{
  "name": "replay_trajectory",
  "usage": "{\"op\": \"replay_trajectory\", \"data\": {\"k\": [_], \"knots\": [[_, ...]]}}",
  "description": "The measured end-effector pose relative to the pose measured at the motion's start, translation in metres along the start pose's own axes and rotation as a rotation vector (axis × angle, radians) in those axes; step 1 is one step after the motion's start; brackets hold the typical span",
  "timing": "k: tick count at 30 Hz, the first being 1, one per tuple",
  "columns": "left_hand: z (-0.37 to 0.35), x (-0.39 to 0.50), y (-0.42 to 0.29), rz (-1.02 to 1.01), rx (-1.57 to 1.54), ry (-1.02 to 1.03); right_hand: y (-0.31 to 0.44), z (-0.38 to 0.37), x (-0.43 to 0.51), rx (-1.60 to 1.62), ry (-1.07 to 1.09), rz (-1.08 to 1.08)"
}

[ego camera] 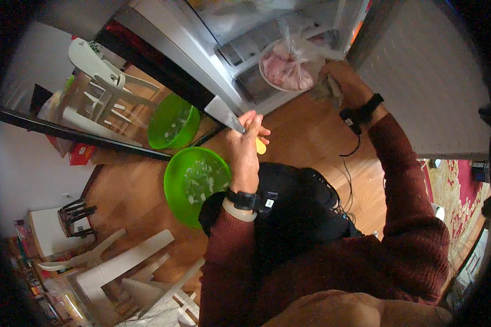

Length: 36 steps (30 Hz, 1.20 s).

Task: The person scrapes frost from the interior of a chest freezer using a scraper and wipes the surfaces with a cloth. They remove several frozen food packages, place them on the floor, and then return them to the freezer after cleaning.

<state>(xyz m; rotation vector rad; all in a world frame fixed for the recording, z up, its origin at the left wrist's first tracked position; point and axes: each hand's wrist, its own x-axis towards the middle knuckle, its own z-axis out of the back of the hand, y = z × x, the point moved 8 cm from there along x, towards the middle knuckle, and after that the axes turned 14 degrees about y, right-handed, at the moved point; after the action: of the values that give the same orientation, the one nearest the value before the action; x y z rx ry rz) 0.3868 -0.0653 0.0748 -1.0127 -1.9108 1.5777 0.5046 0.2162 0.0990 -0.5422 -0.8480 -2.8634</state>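
Note:
My left hand holds a scraper or spatula with a flat grey blade and a yellow handle end. Below and left of it, a green plastic basin with whitish pieces, perhaps ice, stands on the wooden floor. My right hand is at the open fridge or freezer compartment, beside a round pale bowl of pink raw meat with a clear plastic bag over it. A greyish cloth-like thing hangs at my right fingers; the blur hides what exactly they grip.
An open appliance door stands at the right. At the left, a dark glossy panel mirrors the basin and chairs. White chairs stand at the lower left. A thin black cable crosses the floor. A red patterned carpet lies at the right.

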Motion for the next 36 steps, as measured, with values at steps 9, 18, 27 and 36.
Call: {"op": "replay_trajectory", "data": {"k": [9,18,27,36], "knots": [[-0.016,-0.012,0.011,0.121,-0.119,0.144,0.112,-0.016,-0.047,0.555,0.032,-0.351],[-0.011,-0.023,0.006,0.121,-0.076,0.078,0.136,-0.011,-0.052,0.581,-0.095,-0.368],[-0.012,-0.020,0.001,0.061,-0.124,0.130,0.150,-0.014,-0.067,0.427,-0.095,-0.260],[-0.027,0.000,-0.006,0.038,-0.207,0.382,0.155,-0.010,-0.080,0.676,-0.248,-0.575]]}}
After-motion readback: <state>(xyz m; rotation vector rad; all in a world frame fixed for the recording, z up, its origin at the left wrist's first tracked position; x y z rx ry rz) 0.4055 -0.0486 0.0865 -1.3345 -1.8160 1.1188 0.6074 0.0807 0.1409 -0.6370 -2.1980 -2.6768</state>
